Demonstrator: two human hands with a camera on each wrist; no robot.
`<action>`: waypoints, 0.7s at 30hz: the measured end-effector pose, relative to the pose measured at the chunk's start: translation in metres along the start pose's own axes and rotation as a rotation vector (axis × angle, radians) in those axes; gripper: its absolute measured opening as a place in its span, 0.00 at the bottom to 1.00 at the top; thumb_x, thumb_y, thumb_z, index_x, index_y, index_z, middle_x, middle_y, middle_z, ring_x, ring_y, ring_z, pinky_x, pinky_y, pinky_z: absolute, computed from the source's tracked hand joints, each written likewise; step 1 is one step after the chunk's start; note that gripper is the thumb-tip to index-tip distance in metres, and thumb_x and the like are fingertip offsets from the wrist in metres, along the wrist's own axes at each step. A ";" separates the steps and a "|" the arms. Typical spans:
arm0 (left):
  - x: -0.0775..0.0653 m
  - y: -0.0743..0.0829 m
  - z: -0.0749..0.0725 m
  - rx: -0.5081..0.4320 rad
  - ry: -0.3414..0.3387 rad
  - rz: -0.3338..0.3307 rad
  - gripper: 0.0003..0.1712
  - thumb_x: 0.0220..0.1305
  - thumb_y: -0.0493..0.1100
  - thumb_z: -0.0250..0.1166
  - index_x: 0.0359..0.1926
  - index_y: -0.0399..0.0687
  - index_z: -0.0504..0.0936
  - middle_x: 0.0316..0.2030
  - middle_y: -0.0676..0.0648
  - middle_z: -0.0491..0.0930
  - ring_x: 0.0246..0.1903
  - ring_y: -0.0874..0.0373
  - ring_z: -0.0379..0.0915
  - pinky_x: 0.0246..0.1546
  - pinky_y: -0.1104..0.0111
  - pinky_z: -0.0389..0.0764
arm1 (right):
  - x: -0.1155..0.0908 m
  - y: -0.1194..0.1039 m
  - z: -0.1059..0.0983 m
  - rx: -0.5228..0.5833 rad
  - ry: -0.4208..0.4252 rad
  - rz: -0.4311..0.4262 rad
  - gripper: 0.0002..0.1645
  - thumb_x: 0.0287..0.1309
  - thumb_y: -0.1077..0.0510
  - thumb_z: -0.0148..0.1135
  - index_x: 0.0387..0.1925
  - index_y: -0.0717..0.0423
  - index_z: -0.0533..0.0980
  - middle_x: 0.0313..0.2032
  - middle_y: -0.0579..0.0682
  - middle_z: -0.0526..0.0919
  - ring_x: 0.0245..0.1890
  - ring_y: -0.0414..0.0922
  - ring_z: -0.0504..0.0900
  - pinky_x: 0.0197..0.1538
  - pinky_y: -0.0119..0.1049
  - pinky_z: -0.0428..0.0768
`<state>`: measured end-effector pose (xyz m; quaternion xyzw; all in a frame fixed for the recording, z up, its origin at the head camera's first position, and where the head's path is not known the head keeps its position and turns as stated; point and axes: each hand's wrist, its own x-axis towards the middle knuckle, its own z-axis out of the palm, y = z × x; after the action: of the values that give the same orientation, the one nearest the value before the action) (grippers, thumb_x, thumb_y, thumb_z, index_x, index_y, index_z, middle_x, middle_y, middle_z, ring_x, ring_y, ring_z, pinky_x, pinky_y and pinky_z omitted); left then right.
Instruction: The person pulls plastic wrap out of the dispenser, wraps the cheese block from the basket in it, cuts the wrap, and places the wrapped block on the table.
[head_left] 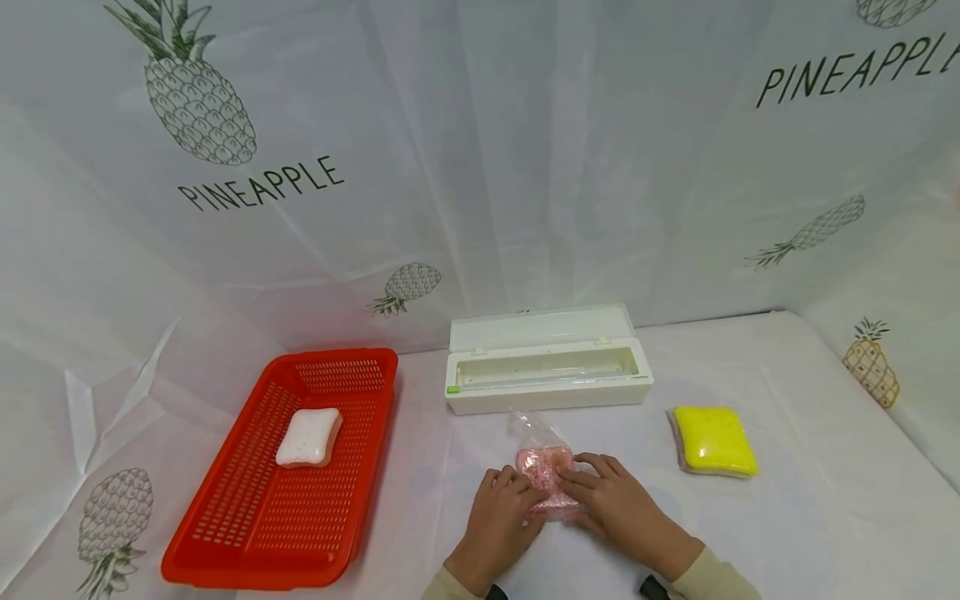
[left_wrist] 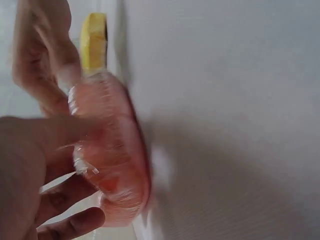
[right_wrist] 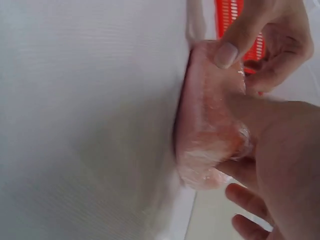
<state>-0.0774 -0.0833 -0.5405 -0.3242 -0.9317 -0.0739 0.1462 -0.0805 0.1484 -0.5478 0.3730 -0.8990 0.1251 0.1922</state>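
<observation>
A pink sponge (head_left: 543, 471), wrapped in clear plastic film (head_left: 534, 427), lies on the white cloth in front of me. My left hand (head_left: 501, 517) holds its left side, fingers bent over the top and thumb at the near side. On the opposite side, my right hand (head_left: 618, 504) grips the sponge, with fingertips on its upper face. The left wrist view shows the wrapped sponge (left_wrist: 117, 140) edge-on, the film creased and shiny, with a blurred thumb across it. In the right wrist view the left thumb (right_wrist: 227, 54) presses the sponge's side.
A red plastic basket (head_left: 363, 500) at the left contains a white sponge (head_left: 307, 436). Behind the hands stands a white film dispenser (head_left: 551, 397) with its lid raised and a clear roll inside. A yellow sponge (head_left: 714, 442) lies to the right. A pineapple-print cloth hangs behind.
</observation>
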 end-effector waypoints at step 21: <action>0.036 -0.023 0.015 -0.418 0.107 -0.554 0.16 0.64 0.46 0.75 0.48 0.44 0.84 0.38 0.50 0.84 0.39 0.53 0.76 0.40 0.60 0.72 | 0.044 0.015 0.011 0.360 0.135 0.463 0.21 0.57 0.63 0.79 0.52 0.59 0.83 0.50 0.53 0.86 0.49 0.52 0.83 0.52 0.52 0.83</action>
<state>-0.1220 -0.0764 -0.5441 -0.0776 -0.9401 -0.3167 0.0996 -0.1230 0.1272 -0.5397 0.1769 -0.9088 0.3473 0.1487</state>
